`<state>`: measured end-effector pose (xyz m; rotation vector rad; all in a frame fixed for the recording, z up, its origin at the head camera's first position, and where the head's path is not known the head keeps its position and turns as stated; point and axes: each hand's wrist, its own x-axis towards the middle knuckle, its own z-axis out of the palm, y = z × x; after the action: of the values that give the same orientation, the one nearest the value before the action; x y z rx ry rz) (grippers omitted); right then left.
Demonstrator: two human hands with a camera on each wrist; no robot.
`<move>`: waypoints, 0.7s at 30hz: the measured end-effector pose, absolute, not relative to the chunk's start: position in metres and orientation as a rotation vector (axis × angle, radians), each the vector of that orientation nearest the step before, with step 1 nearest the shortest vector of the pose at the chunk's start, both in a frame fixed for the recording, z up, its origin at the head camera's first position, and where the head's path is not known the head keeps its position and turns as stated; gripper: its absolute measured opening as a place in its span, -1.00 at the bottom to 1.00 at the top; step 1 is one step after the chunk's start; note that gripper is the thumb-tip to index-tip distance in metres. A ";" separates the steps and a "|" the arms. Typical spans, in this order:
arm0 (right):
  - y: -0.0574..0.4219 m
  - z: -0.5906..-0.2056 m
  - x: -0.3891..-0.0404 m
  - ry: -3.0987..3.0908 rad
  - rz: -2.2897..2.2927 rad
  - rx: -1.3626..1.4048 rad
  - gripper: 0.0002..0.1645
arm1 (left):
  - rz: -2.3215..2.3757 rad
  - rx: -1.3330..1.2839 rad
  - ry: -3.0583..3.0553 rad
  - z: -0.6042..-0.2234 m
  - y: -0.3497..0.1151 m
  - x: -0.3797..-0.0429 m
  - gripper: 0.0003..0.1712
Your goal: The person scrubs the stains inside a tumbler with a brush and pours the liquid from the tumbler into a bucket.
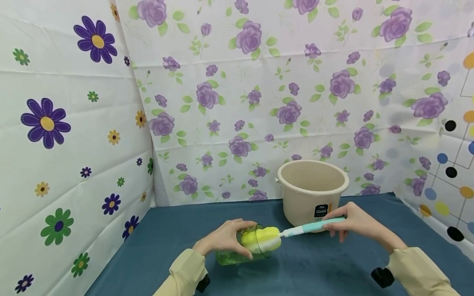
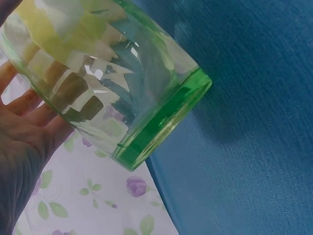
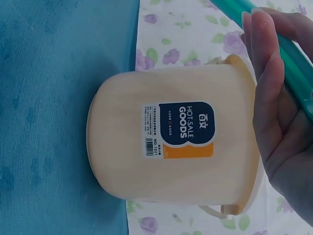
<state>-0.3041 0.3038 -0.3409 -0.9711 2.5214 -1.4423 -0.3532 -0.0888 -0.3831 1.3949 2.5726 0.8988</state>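
Nearest the head camera, a pale left sleeve (image 1: 187,269) and a pale right sleeve (image 1: 420,267) reach in over the blue tabletop (image 1: 166,230). The left hand (image 1: 228,237) has its fingers wrapped around a green-tinted glass (image 2: 112,83), tipped with its mouth to the right; I cannot tell whether it touches the tabletop. The right hand (image 1: 353,221) has its fingers clamped on the teal handle of a sponge brush (image 1: 309,227), its yellow-and-white head partly inside the glass. The step in hand looks like scrubbing the inside; the next move calls for a firm left hold and a handle aligned with the mouth. Counted: one glass, one sponge brush, one bucket (image 1: 301,203) behind the handle.
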 end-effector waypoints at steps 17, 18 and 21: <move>0.297 -0.331 -0.298 2.523 -1.493 -1.038 -0.74 | 0.885 1.402 2.581 -0.383 -0.087 -0.354 -0.09; 0.297 -0.330 -0.298 2.524 -1.496 -1.050 -0.74 | 0.886 1.398 2.581 -0.383 -0.088 -0.354 -0.08; 0.297 -0.329 -0.299 2.528 -1.498 -1.078 -0.74 | 0.889 1.393 2.579 -0.384 -0.089 -0.355 -0.08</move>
<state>-0.2986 0.2974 -0.3289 -1.0783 2.5276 -1.4984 -0.3546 -0.0887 -0.3837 1.3930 2.5790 0.8889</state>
